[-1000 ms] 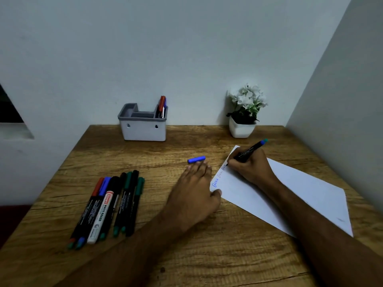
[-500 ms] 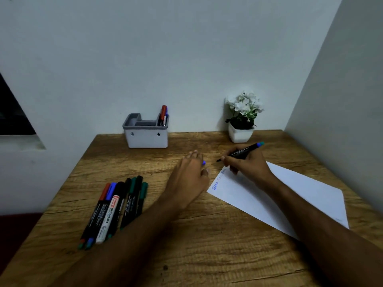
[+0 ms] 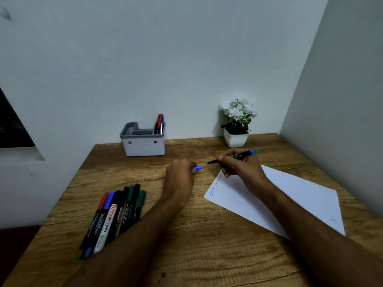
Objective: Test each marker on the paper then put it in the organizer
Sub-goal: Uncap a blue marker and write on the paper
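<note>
Your right hand (image 3: 240, 166) grips the uncapped marker (image 3: 232, 157) above the paper's (image 3: 290, 195) scribbled corner at centre right, while your left fingers (image 3: 193, 169) pinch its blue cap (image 3: 198, 168) close by, ready for recapping before the organizer (image 3: 143, 141) at upper centre.

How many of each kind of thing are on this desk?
pile markers: 7
stored markers: 2 visible
held marker, in right hand: 1
blue cap, in left hand: 1
paper: 1
organizer: 1
potted plant: 1
Total: 14
</note>
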A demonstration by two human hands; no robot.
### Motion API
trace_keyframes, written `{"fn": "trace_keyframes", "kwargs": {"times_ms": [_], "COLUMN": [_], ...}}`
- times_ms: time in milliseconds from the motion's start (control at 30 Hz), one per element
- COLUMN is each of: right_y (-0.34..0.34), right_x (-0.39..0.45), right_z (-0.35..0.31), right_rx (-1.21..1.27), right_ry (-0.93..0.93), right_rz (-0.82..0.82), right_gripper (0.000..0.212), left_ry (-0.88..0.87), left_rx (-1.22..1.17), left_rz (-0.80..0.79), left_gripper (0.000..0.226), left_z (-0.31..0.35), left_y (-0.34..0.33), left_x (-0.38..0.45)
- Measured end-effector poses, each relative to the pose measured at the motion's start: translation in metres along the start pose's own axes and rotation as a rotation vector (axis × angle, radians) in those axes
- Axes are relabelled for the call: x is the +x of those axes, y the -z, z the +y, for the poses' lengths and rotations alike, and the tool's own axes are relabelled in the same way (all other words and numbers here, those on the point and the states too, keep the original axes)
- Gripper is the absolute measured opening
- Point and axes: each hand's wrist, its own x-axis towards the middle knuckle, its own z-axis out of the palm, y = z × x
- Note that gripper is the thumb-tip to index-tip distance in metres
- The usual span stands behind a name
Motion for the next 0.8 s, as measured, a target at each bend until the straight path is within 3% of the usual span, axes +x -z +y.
{"fn": "trace_keyframes", "kwargs": {"times_ms": [100, 233, 600, 800], "right_y": [0.0, 0.0, -0.011, -0.014], "right_x": [-0.004, -0.007, -0.014, -0.006], "right_z": [-0.004, -0.008, -0.013, -0.022], "right_rx": [0.038, 0.083, 0.047, 0.137], "right_ry": [0.014, 0.003, -0.004, 0.004], "right_rz": [0.004, 0.018, -0.063, -0.041], "right_gripper": [0.008, 0.008, 0.011, 0.019], "left_ry": [0.044, 0.057, -0.042, -0.063], "left_rx": [-0.193, -0.319, -0.424, -0.437], "left_rz": [0.072, 0.053, 0.035, 0.141], "left_gripper": [0.021, 0.024, 0.023, 0.022], "left_z": [0.004, 0.005, 0.026, 0.038], "left_y": [0.008, 0.012, 0.018, 0.023], "left_x": [-0.001, -0.007, -0.014, -0.017]}}
